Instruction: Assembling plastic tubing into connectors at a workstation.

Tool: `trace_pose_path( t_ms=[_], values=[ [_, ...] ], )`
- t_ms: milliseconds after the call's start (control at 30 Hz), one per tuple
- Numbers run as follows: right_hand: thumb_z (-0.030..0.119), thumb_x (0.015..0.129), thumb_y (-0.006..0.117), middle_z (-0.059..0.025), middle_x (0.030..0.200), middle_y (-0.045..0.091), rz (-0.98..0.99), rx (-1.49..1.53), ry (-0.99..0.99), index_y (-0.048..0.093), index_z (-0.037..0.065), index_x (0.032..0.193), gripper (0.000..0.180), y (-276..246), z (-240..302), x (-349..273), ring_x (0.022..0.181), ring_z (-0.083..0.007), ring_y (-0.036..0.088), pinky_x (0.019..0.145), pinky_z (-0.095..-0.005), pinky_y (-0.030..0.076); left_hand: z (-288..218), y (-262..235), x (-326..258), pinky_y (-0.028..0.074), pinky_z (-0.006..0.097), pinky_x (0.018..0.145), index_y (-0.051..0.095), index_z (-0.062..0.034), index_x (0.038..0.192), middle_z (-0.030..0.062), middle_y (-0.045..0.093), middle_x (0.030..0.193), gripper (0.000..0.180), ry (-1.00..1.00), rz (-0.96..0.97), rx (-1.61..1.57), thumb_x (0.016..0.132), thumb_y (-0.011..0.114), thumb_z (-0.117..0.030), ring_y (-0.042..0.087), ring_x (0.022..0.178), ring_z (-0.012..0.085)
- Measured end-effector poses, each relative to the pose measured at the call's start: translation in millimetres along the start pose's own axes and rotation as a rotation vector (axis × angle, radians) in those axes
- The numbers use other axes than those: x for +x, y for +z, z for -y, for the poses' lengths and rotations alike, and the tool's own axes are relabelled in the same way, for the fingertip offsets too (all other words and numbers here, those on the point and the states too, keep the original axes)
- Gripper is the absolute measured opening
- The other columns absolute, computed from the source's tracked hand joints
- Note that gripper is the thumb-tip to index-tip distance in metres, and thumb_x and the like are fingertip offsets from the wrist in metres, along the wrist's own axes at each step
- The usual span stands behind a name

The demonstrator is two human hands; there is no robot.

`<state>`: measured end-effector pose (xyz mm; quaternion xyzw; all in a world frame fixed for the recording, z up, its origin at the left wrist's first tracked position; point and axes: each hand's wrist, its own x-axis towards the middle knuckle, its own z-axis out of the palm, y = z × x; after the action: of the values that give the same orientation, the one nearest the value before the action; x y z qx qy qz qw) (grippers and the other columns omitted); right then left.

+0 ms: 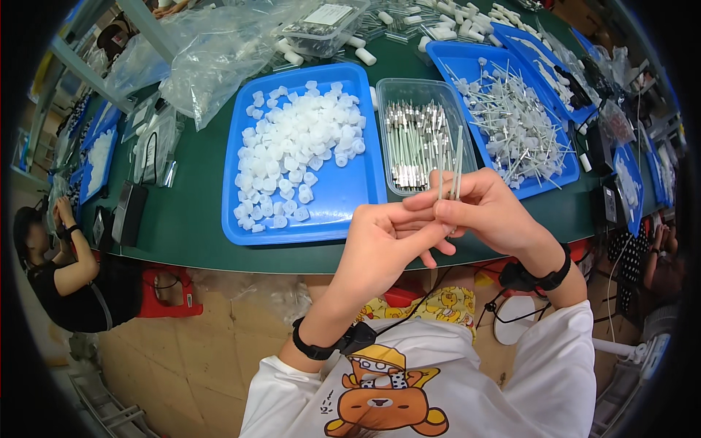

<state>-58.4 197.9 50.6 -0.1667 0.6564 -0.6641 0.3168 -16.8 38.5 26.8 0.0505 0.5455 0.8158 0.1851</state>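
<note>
My right hand (491,209) pinches a few thin pale rods (458,164), which stand upright between thumb and fingers. My left hand (387,237) meets it from the left, thumb and fingers curled by the rods' lower ends; anything in its grip is hidden. Just beyond my hands, a clear plastic box (385,93) contains many similar rods with metal ends (418,139). Left of that box is a blue tray (334,217) with a heap of translucent white caps (292,146). To the right, another blue tray (437,52) carries loose rods with white caps on them (511,117).
Behind the trays lie clear plastic bags (219,66), a lidded clear box (325,25) and white cylinders (460,25) on the green table (193,197). A black box (130,212) stands near the left edge. A co-worker (69,263) sits at far left, by a red stool (171,296).
</note>
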Motion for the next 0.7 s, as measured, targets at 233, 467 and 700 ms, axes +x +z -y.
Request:
trace_pose_path(
  t_ms=[233,467,700],
  values=[
    [0.019,0.086,0.05,-0.0024,0.073,0.055,0.043,0.067,0.048,0.056,-0.003,0.105,0.029,5.9,1.3,-2.1,0.062,-0.0051,0.046,0.062,-0.0205,0.04,2.7,3.1,-4.5,0.048,0.021,0.051,0.058,0.0064,0.095,0.0136,0.061,0.081,0.018,0.078,-0.074,0.006,0.079,0.053,-0.001,0.061,0.067,0.0163],
    [0.019,0.084,0.051,-0.0014,0.069,0.052,0.041,-0.346,-0.212,0.058,0.003,0.105,0.027,-1.8,2.2,-6.0,0.068,-0.0084,0.04,0.064,-0.0232,0.034,-0.3,6.6,-9.0,0.05,0.022,0.052,0.058,0.008,0.095,0.0139,0.06,0.082,0.018,0.059,-0.058,-0.01,0.081,0.052,-0.001,0.062,0.071,0.02],
    [0.017,0.082,0.055,-0.0029,0.068,0.055,0.062,-0.308,-0.239,0.06,0.004,0.102,0.025,-3.3,2.5,-6.3,0.067,-0.0085,0.039,0.06,-0.0224,0.032,-7.3,5.1,-14.3,0.049,0.021,0.057,0.056,0.0062,0.101,0.0106,0.06,0.088,0.024,-0.003,0.01,0.028,0.081,0.053,-0.007,0.061,0.076,0.0146]
  ],
)
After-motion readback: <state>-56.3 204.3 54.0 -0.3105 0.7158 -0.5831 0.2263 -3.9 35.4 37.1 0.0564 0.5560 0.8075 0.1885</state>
